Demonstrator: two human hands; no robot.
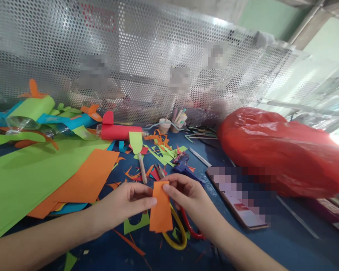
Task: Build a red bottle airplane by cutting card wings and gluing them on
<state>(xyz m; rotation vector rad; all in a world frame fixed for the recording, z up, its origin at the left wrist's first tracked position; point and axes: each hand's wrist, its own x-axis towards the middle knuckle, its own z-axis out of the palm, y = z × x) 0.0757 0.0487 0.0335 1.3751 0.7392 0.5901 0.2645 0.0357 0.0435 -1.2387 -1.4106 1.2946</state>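
A small folded orange paper strip (161,210) hangs upright between both hands over the blue table. My left hand (137,199) pinches its left edge, thumb in front. At the strip's upper right corner, my right hand (183,192) grips it between thumb and fingers. Behind and below the strip lie scissors with a yellow handle (182,235) and a red handle (190,227), partly hidden by the paper and my right hand. A green paper scrap with a cut-out (138,224) is left of the strip.
Green sheets (39,177) and orange sheets (87,180) cover the left. Paper-decorated bottles, including a red one (120,132), stand behind. Scraps, a marker (142,168), a blue glue gun (186,169) and pen cups are ahead. A phone (237,199) and red plastic bag (274,154) lie right.
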